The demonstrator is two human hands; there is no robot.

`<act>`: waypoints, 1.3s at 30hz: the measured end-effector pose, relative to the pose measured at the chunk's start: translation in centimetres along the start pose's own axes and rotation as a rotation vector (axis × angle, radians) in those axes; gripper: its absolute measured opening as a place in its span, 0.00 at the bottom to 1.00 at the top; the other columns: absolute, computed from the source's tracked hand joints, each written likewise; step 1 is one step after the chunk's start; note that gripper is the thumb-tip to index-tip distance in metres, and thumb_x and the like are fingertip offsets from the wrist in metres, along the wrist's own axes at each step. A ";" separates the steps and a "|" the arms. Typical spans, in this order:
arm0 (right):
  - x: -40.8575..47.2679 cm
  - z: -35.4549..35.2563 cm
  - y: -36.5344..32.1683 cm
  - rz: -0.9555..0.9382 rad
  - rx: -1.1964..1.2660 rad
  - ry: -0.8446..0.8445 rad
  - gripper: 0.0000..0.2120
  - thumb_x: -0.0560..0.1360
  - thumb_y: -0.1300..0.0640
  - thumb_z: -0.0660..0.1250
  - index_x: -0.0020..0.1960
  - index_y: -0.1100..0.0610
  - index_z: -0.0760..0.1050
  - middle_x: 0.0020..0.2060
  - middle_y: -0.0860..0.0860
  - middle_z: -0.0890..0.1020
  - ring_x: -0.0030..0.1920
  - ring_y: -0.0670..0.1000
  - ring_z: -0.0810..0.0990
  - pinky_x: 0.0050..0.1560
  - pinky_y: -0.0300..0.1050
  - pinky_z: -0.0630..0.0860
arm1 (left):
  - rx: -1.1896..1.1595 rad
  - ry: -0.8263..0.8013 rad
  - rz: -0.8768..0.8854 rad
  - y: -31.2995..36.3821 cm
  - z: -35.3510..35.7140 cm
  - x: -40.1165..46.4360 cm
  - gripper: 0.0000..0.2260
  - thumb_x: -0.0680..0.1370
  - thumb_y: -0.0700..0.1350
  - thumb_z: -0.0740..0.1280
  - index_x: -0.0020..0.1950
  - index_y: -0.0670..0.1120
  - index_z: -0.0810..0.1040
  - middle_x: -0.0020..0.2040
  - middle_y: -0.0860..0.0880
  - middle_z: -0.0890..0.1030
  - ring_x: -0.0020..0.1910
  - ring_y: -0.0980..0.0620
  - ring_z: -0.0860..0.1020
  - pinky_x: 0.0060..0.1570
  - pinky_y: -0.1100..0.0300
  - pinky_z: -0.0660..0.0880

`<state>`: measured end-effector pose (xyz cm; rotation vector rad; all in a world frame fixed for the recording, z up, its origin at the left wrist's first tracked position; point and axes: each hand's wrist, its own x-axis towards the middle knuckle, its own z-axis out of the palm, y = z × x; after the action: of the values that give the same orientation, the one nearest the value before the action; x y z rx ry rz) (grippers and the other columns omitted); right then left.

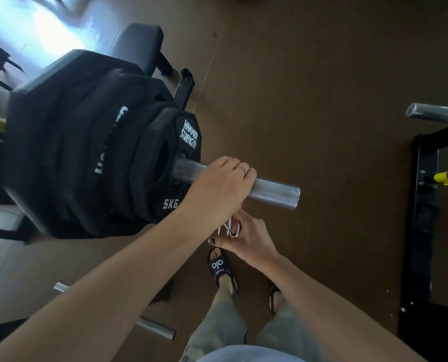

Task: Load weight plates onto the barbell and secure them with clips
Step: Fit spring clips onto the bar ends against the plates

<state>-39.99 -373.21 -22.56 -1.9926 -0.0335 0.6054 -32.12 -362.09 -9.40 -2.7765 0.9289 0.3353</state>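
We see matte black angular plates stacked on the smooth steel barbell sleeve, our left hand wrapped over it, our right hand below pinching a wire spring clip, seemingly off the bar.

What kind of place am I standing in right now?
Most likely a gym's free-weight area. A barbell sleeve carries stacked black weight plates, the outermost marked 5KG, and a padded bench stands behind them.
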 end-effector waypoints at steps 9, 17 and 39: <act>3.7 4.4 -3.8 -0.065 -0.019 -0.012 0.27 0.67 0.41 0.81 0.55 0.57 0.78 0.36 0.50 0.80 0.37 0.51 0.80 0.35 0.44 0.75 | 0.434 -0.256 0.022 -5.0 -1.3 -0.3 0.19 0.79 0.46 0.68 0.69 0.44 0.72 0.64 0.46 0.81 0.69 0.44 0.74 0.81 0.45 0.50; 5.8 5.9 -4.9 -0.066 -0.012 -0.046 0.31 0.66 0.41 0.82 0.62 0.54 0.77 0.46 0.46 0.86 0.46 0.48 0.84 0.49 0.51 0.82 | 0.335 -0.248 -0.042 -7.8 -0.9 -0.2 0.13 0.76 0.41 0.69 0.60 0.46 0.73 0.57 0.47 0.82 0.62 0.45 0.76 0.76 0.52 0.61; 3.3 6.5 -4.8 0.045 0.011 -0.116 0.35 0.71 0.35 0.76 0.68 0.52 0.67 0.60 0.47 0.77 0.59 0.48 0.78 0.61 0.45 0.77 | 0.387 -0.196 0.061 -8.4 -0.6 -0.3 0.14 0.76 0.45 0.70 0.60 0.45 0.76 0.58 0.47 0.81 0.60 0.46 0.77 0.70 0.52 0.67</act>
<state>-38.75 -364.57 -22.18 -1.9499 -0.0561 0.7483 -27.11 -355.46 -7.80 -2.3238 0.9206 0.3827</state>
